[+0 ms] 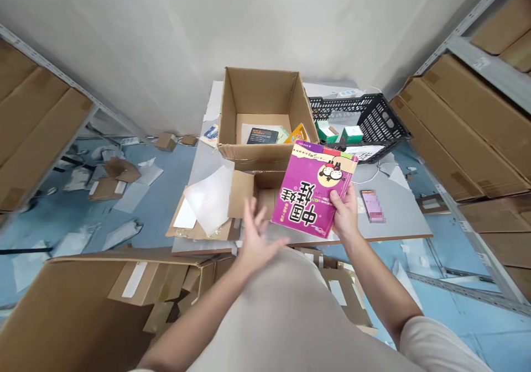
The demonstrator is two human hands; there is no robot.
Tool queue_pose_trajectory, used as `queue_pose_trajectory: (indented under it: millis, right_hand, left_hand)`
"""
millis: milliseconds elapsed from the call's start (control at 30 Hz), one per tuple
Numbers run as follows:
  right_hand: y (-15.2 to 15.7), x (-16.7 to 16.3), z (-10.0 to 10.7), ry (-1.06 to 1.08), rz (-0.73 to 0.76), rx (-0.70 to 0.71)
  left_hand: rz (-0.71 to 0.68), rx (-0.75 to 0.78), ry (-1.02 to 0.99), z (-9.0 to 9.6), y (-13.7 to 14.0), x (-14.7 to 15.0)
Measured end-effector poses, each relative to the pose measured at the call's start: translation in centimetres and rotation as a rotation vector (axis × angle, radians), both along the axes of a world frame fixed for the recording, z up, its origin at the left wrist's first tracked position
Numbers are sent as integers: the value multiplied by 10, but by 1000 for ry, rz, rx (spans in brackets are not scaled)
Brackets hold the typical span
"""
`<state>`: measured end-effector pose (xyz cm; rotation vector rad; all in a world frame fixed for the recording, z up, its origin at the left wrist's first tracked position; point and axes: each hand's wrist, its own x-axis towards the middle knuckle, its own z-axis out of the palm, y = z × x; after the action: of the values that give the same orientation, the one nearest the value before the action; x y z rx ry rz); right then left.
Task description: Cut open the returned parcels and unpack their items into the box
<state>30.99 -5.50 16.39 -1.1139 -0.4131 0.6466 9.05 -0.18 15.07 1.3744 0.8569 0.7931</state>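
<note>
A purple book with large Chinese characters and two cartoon figures on its cover is gripped at its right edge by my right hand. It is tilted over the table's front edge. My left hand, slightly blurred, is open with its fingers apart, to the left of the book and not touching it. Behind both, partly hidden by the book, is a small open cardboard box. A larger open carton stands farther back, with a dark book and a yellow item inside.
A black plastic crate with green boxes stands at the back right. On the table lie a phone and a white sheet. Front left, a big carton holds flattened boxes. Shelves of cartons flank both sides.
</note>
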Motion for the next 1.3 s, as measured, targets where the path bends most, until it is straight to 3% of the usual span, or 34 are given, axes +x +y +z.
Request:
queue_pose_trajectory:
  millis: [67, 167, 267, 367, 467, 567, 667, 800, 867, 1033, 1300]
  right_hand:
    - [10, -18, 5, 18, -68, 71]
    - [19, -36, 11, 40, -69, 134]
    - [17, -21, 18, 18, 15, 156]
    - [4, 20, 24, -36, 145, 114]
    - [-8, 52, 23, -66, 383, -93]
    - [-11, 48, 10, -68, 486, -256]
    - [-7, 19, -11, -20, 356, -251]
    - [-1, -21, -29, 58, 107, -119]
    - [-1, -33, -31, 73, 70, -94]
    - [-9, -35, -30, 154, 127, -81]
    - [-7, -4, -20, 102, 242, -77]
  left_hand:
    - [-173, -332, -172, 0, -22, 31]
    - [-193, -522, -299, -1, -24, 52]
    - [-37, -390, -318, 1, 2, 45]
    - [5, -166, -252, 7, 39, 24]
    - [60, -20, -205, 19, 74, 10]
    - [191, -53, -265, 28, 93, 15]
    - [300, -202, -398, 27, 81, 33]
    - [60, -331, -410, 11, 30, 53]
    - [40, -366, -379, 2, 11, 55]
    - [26, -358, -372, -9, 9, 48]
    - [-72, -418, -413, -13, 21, 40]
